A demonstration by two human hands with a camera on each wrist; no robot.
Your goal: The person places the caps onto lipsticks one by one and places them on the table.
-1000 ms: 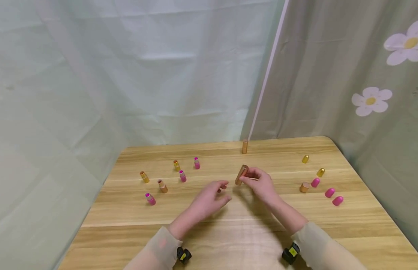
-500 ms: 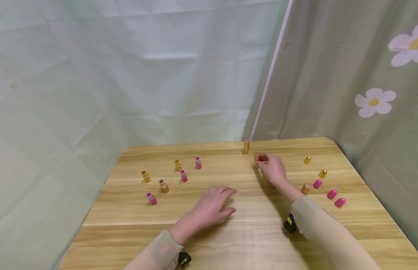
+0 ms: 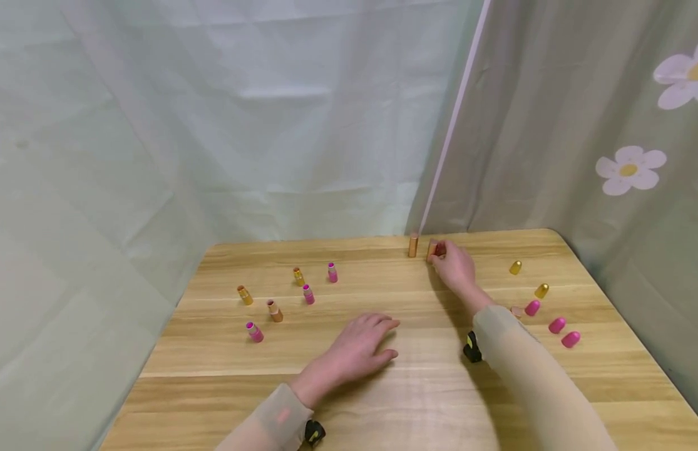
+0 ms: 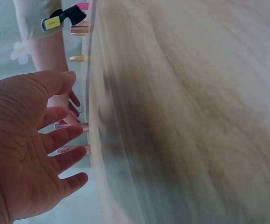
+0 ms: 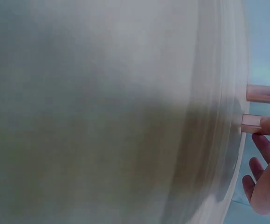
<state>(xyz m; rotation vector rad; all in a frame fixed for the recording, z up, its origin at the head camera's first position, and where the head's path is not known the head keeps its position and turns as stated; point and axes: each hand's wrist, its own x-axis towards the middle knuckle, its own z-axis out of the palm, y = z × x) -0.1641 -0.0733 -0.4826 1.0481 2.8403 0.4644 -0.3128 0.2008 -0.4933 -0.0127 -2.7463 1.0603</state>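
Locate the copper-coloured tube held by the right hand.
In the head view, the held copper-coloured tube is right of centre near the far edge of the table, just right of the upright copper-coloured tube.

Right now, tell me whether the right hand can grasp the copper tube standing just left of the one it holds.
Probably not yet: the right hand pinches a second copper tube, which sits between it and the standing copper tube, though that's close by.

Coppery tube (image 5: 251, 123), wood-grained tabletop (image 3: 213, 357), seemingly greyish, flower-patterned curtain (image 3: 523, 125)
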